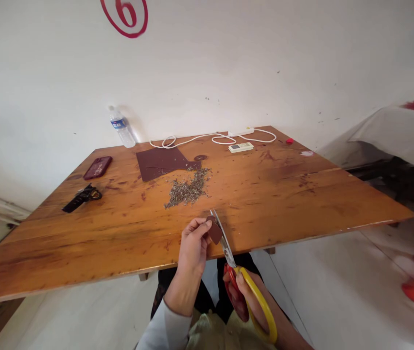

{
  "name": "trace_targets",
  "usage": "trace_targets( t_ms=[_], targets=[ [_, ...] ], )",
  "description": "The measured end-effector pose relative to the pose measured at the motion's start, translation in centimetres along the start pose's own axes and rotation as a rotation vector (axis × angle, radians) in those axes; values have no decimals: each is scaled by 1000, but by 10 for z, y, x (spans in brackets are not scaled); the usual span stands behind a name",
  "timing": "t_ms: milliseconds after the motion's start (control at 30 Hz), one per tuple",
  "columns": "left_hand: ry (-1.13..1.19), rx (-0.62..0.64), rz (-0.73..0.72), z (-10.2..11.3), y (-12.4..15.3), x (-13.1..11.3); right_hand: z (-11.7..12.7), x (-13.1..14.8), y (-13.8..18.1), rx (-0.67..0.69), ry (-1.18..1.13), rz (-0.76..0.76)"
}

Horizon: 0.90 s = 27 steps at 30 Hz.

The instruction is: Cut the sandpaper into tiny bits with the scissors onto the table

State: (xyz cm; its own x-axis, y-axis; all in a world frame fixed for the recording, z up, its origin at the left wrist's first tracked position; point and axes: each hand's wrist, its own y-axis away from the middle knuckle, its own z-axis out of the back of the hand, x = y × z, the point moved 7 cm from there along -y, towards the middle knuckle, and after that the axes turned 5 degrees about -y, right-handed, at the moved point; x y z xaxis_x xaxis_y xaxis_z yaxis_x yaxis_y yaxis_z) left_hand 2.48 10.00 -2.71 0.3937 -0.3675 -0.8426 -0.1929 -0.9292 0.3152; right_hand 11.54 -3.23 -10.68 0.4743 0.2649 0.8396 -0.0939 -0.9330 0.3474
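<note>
Just above the table's front edge, my left hand pinches a small dark-red piece of sheet material between thumb and fingers. My right hand is closed round the handles of a pair of scissors, one handle yellow and one red. The blades point up and away from me, close along the right side of the small piece. Whether they touch it I cannot tell. Beyond my hands lies a loose pile of small grey-brown bits. A larger dark-red sheet with a cut-out corner lies behind the pile.
On the wooden table a plastic bottle stands by the wall. At the left are a dark-red phone and a black strap-like object. A white power strip, its cable and a small cream box lie at the back.
</note>
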Motion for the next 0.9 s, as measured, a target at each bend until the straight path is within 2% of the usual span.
trace_targets(
  t_ms=[267, 467, 633, 900],
  targets=[
    [21, 4, 9, -2, 2, -2, 6, 0, 0, -73, 77, -22],
    [10, 26, -33, -2, 1, -1, 5, -6, 1, 2, 56, 38],
    [-8, 39, -56, -2, 2, 1, 7, -7, 2, 13, 125, 64],
    [0, 28, -51, -3, 3, 2, 3, -13, 6, 29, 13, -1]
  ],
)
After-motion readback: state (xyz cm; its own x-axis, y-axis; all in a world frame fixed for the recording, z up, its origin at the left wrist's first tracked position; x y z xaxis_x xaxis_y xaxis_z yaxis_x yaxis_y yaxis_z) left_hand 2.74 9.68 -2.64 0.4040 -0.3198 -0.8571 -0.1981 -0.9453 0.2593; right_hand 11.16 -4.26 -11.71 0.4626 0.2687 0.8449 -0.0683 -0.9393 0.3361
